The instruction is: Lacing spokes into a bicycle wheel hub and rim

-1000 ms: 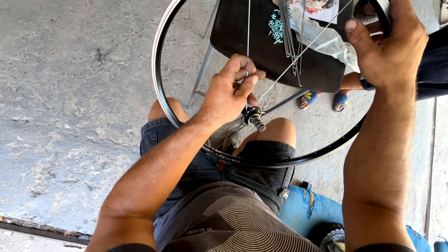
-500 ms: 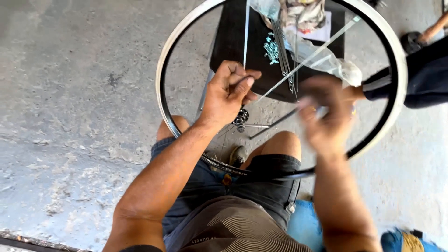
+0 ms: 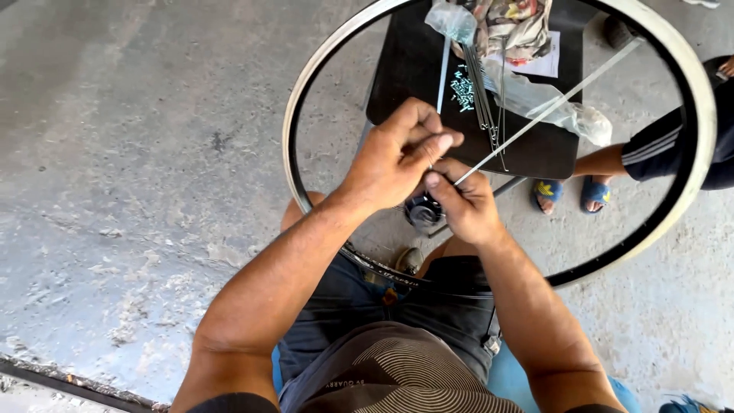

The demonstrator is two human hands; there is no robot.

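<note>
Both hands meet just above the hub (image 3: 423, 210). The right hand (image 3: 466, 206) pinches a spoke (image 3: 550, 107) that runs up-right toward the rim (image 3: 692, 191); the left hand (image 3: 394, 157) fingers (image 3: 440, 141) are closed on another spoke (image 3: 442, 73) rising straight up.

Thin silver spoke (image 3: 550, 107) slanting from dark hub (image 3: 423, 211), inside black rim (image 3: 306, 99).

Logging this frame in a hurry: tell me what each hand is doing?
Left hand: closed, pinching a spoke.
Right hand: closed, pinching another spoke near the hub.
</note>
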